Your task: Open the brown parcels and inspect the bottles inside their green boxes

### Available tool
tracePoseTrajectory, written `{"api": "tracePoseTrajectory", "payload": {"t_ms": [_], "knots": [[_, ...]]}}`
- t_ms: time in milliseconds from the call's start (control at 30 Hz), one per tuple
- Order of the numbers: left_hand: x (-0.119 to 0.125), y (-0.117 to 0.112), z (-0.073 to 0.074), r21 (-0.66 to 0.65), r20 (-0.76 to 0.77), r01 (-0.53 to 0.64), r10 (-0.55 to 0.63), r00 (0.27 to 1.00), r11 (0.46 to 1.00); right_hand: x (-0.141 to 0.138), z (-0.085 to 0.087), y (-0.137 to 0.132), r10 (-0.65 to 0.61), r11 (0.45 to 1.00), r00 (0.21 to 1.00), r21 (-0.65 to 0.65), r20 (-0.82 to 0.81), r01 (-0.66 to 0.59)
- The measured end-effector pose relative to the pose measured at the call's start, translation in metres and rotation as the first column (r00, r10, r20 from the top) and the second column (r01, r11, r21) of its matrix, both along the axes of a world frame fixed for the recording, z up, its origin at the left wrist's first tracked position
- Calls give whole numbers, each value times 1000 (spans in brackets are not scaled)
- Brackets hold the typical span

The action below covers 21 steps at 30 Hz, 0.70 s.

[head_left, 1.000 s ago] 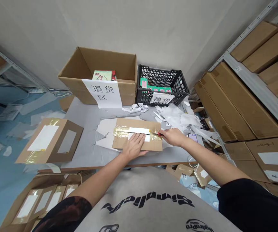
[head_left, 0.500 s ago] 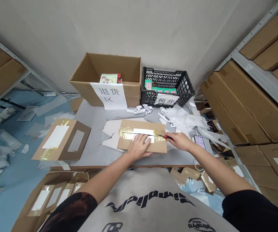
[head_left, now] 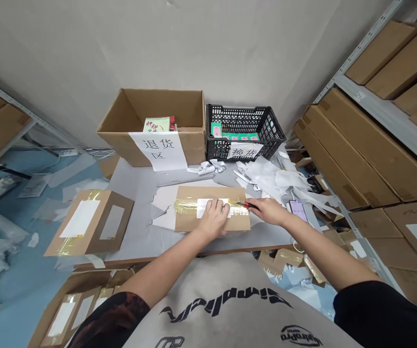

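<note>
Table (head_left: 143,220) with a grey top bore an open-topped brown cardboard box (head_left: 194,149) at eleven o'clock and a black plastic crate (head_left: 216,147) at one from a central taped brown carton (head_left: 187,223), on which the left hand (head_left: 213,220) rested, loosely bent, while the right hand (head_left: 270,211), at three, wrapped round a red-and-black cutter (head_left: 251,205).

Just left of the black crate (head_left: 217,151), a big open box (head_left: 195,148) carries a white sheet (head_left: 158,151) reading 退货区. The crate's own front wears a paper (head_left: 244,151) marked 换货. Well nearer me than the crate, a grey shirt (head_left: 230,328) seems to say "Simplicity" in large black letters, with "HydroPro" in a smaller badge. Right of the crate and nearer, a phone (head_left: 298,210) shows blurred digits. The label (head_left: 201,207) on the parcel (head_left: 186,224) in front of the crate is too small to read.
</note>
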State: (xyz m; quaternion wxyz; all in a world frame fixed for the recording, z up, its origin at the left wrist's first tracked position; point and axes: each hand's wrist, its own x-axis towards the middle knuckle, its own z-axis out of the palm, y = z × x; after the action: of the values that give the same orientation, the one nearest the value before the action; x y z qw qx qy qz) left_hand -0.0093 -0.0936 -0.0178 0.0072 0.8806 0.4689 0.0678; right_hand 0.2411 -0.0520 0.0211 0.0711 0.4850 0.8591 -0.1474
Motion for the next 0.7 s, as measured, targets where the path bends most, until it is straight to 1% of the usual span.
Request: {"api": "tracePoseTrajectory", "payload": {"t_ms": [133, 267, 467, 700], "knots": [[2, -2, 2, -5, 4, -9, 9, 1000, 1000, -5, 15, 4, 68, 998, 996, -7, 57, -68], [4, -5, 2, -20, 22, -16, 16, 1000, 1000, -14, 26, 18, 169, 986, 978, -21, 126, -167], [6, -6, -1, -14, 25, -19, 19, 1000, 1000, -32, 36, 44, 327, 944, 924, -101, 199, -313], [5, -8, -7, -55, 87, -45, 49, 995, 997, -44, 46, 58, 455, 891, 840, -151, 295, -429]]}}
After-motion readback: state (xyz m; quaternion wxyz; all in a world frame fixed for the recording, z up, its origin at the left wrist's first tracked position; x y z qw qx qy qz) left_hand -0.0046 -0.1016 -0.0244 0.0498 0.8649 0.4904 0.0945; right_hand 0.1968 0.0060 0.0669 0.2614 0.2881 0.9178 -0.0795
